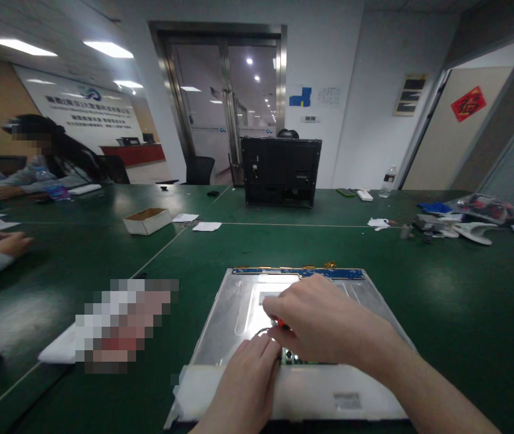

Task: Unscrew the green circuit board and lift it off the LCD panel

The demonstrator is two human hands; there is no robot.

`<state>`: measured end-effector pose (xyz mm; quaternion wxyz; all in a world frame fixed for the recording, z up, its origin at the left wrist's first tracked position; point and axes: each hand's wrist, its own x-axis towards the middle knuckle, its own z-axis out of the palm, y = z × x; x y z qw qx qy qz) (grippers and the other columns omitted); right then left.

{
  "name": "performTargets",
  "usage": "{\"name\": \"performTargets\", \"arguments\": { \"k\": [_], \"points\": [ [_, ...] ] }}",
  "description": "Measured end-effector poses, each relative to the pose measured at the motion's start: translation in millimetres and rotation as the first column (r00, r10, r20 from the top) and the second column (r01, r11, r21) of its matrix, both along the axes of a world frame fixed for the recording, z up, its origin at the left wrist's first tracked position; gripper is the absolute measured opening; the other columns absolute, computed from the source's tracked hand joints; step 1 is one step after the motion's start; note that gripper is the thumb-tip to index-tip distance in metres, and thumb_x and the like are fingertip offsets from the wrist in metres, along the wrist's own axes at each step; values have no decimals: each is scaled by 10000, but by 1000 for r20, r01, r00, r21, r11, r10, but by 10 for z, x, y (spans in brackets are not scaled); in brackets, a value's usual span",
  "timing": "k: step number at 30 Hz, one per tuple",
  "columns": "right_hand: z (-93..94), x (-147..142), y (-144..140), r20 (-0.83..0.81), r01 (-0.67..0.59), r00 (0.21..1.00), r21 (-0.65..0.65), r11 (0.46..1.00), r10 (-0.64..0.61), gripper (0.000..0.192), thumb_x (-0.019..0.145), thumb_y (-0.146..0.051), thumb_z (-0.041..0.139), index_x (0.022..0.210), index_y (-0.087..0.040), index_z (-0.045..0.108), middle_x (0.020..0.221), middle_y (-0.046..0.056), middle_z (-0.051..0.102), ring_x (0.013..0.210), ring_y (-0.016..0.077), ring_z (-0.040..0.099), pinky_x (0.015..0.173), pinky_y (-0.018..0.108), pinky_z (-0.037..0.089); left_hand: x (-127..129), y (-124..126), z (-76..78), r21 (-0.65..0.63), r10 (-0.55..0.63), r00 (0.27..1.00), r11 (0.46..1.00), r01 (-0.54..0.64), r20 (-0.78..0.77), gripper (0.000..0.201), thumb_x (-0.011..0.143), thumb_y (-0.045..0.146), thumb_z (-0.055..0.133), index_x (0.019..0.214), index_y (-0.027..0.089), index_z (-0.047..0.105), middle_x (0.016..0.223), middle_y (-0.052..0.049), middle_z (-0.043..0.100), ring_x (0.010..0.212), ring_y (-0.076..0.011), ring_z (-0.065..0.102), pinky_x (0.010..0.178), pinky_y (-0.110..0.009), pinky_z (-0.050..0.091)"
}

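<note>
A flat display panel point(211, 319) lies back side up in front of me, with a blue circuit strip point(342, 273) along its far edge. My right hand point(304, 310) is closed over the panel's middle around a red-handled screwdriver point(282, 324); only a bit of its red handle shows, and its tip is hidden. My left hand point(252, 371) rests just below, fingers bent together beside the right hand. What its fingertips hold is hidden. A green circuit board point(290, 357) peeks out under my hands. White film point(329, 389) covers the panel's near part.
A black monitor housing point(281, 172) stands at the table's far side. Left of it is an open white box point(148, 222). A blurred white-and-red item point(121, 325) lies left of the panel. Bags and parts point(469, 220) lie right. Another person's hand point(1, 243) is at far left.
</note>
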<state>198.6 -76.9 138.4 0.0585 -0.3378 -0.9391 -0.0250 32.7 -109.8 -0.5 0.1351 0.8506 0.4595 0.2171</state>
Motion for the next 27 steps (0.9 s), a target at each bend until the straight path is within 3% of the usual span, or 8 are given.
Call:
{"name": "performTargets", "arguments": {
  "k": [8, 16, 19, 23, 27],
  "points": [
    [18, 44, 2, 2, -74, 997, -89, 993, 75, 135, 856, -220, 537, 984, -183, 554, 847, 35, 680, 685, 154, 568, 511, 287, 228, 6, 1, -12, 8, 8, 1000, 1000, -8, -2, 267, 858, 78, 387, 967, 190, 604, 982, -111, 647, 908, -252, 606, 809, -378, 509],
    [35, 70, -16, -8, -110, 994, -96, 989, 109, 124, 814, -187, 564, 936, -191, 545, 840, 26, 671, 675, 160, 571, 496, 281, 236, -2, 0, -16, 31, 0, 1000, 1000, -1, 23, 278, 871, 89, 398, 1017, 190, 612, 990, -112, 650, 912, -253, 614, 807, -371, 515],
    [27, 51, -12, -12, -59, 998, -71, 996, 59, 133, 840, -290, 599, 934, -198, 579, 819, 24, 684, 671, 169, 590, 492, 279, 232, -11, 6, -49, 54, -12, 999, 998, 10, 31, 309, 856, 61, 393, 1037, 193, 607, 1001, -110, 653, 922, -256, 620, 798, -378, 516],
    [13, 7, 15, 4, 61, 998, -44, 997, -61, 341, 898, -525, 544, 919, -198, 638, 785, 43, 710, 671, 190, 627, 504, 272, 255, -17, 6, -55, 47, -24, 1000, 999, 24, 15, 285, 868, 67, 400, 1025, 197, 600, 1037, -111, 651, 953, -253, 618, 823, -381, 509],
    [1, -18, 38, 24, 98, 995, 5, 995, -98, 368, 941, -501, 486, 854, -192, 666, 709, 43, 703, 634, 182, 632, 497, 276, 241, -8, -4, -25, -15, 17, 999, 1000, -18, -30, 255, 868, 72, 412, 998, 197, 592, 1011, -99, 644, 929, -244, 610, 819, -360, 502]
  ]
}}
